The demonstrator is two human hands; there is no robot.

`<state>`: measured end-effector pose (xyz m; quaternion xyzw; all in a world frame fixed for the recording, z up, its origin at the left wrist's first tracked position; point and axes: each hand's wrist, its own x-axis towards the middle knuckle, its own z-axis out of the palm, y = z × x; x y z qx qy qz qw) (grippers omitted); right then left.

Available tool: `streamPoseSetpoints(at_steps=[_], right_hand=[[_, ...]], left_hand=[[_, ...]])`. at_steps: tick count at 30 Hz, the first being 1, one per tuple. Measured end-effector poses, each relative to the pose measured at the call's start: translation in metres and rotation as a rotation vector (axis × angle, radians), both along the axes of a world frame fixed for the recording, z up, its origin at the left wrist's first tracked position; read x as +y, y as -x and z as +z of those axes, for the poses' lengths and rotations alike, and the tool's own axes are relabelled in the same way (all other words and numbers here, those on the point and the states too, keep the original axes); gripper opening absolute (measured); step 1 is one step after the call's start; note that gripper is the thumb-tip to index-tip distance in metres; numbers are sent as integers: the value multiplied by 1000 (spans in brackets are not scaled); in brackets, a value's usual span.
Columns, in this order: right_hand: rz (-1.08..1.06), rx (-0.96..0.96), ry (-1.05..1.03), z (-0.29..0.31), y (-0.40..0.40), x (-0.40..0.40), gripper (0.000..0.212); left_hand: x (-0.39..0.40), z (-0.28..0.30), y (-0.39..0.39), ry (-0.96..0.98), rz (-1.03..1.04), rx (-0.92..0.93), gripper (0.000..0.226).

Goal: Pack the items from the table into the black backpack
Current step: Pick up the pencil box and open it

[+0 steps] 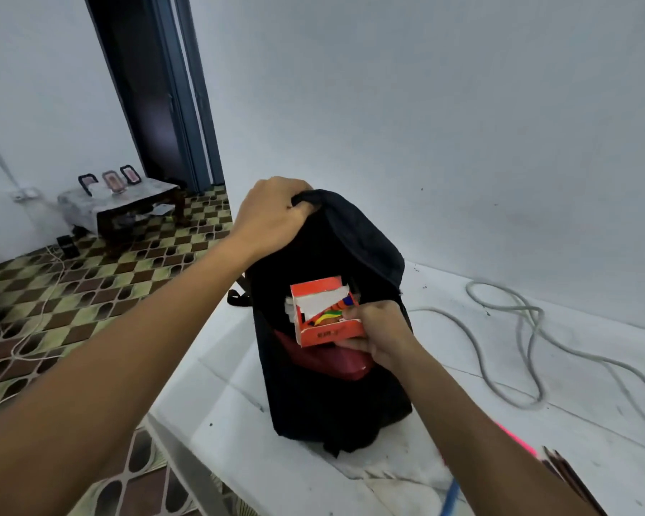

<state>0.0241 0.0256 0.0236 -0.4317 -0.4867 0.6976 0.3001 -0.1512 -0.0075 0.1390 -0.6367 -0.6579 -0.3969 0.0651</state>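
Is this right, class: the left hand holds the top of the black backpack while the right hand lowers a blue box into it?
Not quite. The head view shows the box is orange, not blue. The left hand holds the top of the backpack while the right hand lowers it in.

A grey cable (pixel 514 331) loops across the white table (pixel 592 415) by the wall. Across the patterned tile floor (pixel 101 277), a low side table (pixel 123 202) carries three small framed pictures (pixel 110 178), beside a dark doorway (pixel 146 87). A thin white cord (pixel 34 329) trails over the tiles.
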Motion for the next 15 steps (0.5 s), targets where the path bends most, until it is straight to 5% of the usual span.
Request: streamPoseSetpoints(at_steps=[15], right_hand=[[-12, -202, -119, -12, 110, 42, 17]], left_hand=[[14, 13, 8, -12, -108, -30, 24]])
